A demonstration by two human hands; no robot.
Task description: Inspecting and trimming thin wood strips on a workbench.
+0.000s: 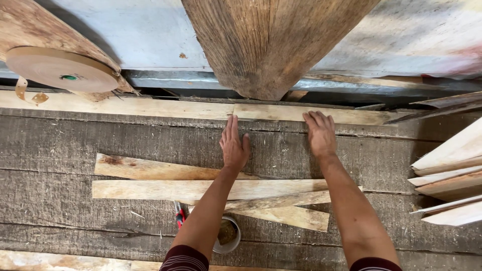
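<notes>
My left hand lies flat, fingers together, on the grey worktable, with its fingertips touching a long pale wood strip that runs along the table's far edge. My right hand rests palm down with its fingertips on the right part of that strip. Neither hand grips anything. Under my forearms lie several thin pale wood slats, loosely stacked and fanned out.
A roll of brown paper tape sits at the far left. A thick wooden post rises behind the strip. More slats are piled at the right. A small grey cup and a red-handled tool lie near me.
</notes>
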